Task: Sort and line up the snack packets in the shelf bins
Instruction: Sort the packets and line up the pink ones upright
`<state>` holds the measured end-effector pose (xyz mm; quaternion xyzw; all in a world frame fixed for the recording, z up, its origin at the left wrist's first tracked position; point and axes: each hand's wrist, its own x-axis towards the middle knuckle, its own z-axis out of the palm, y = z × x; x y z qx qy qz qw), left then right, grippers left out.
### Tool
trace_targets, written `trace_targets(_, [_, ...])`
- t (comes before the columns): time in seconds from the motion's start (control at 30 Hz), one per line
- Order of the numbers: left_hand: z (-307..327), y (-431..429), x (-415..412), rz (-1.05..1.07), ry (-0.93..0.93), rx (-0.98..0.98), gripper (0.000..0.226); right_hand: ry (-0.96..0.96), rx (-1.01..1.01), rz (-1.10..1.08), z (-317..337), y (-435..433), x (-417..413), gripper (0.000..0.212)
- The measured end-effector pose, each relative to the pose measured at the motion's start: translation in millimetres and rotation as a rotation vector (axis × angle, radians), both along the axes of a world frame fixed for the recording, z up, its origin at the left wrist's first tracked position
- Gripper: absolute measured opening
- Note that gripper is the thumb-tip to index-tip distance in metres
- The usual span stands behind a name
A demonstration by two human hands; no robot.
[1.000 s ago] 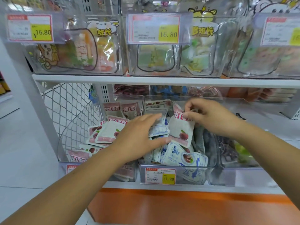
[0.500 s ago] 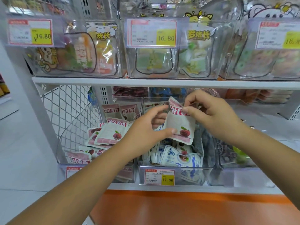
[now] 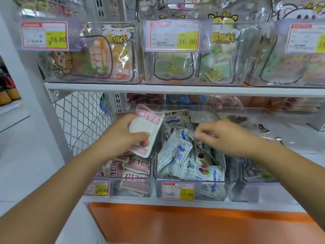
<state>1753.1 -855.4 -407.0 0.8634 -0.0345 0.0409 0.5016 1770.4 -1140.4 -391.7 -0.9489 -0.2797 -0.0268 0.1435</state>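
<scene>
a white wire mesh panel (image 3: 82, 120) is closing off the left end of the shelf. just beside it, the left clear bin (image 3: 149, 188) is holding a loose heap of pink-and-white packets (image 3: 137, 166), with a yellow price tag (image 3: 101, 190) showing on its front. the left hand (image 3: 119, 138) is hovering above this bin, near its right wall. it is grasping one pink-banded white packet (image 3: 141, 125), thumb wrapped across the front and fingertips curling under the lower edge, so the packet is standing tilted in the air above the heap. next comes the middle clear bin (image 3: 228, 187), where blue-and-white packets (image 3: 174, 152) are lying jumbled at all angles, and a red-and-yellow price label (image 3: 178, 191) is hanging on the front. the right hand (image 3: 226, 136) is reaching over this bin with its fingers bent down toward the blue packets. the fingertips are blurring, so i cannot tell whether they are pinching anything. farther right, another clear bin (image 3: 263, 189) is sitting with dark packets inside.
</scene>
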Motion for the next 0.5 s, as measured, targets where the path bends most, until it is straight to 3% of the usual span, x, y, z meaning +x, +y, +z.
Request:
trace_targets(0.1, [-10.8,26.2,4.9,0.166,-0.005,0.104,0.043,-0.016,-0.232,0.126,-26.4,0.4,9.1,0.023])
trace_targets(0.17, [-18.7,35.6,8.4,0.252,0.004,0.278,0.054,-0.087,-0.334,0.141,-33.7,2.3,17.0,0.021])
trace_targets(0.23, [-25.0,35.8,8.8,0.285,-0.111,0.554,0.072,-0.15,-0.382,0.038,-28.0,2.0,24.6,0.02])
trace_targets(0.27, [-24.1,30.6,6.4,0.263,-0.215,0.604,0.073,-0.202,-0.424,-0.006,-25.2,1.6,28.9,0.02])
trace_targets(0.37, [-13.0,-1.9,-10.7,-0.002,-0.379,0.562,0.062,-0.261,-0.567,-0.063,-26.9,1.8,38.8,0.027])
trace_targets(0.5, [-27.1,-43.0,-21.4,-0.377,-0.43,0.773,0.061,-0.166,-0.613,-0.106,-32.3,7.3,44.4,0.042])
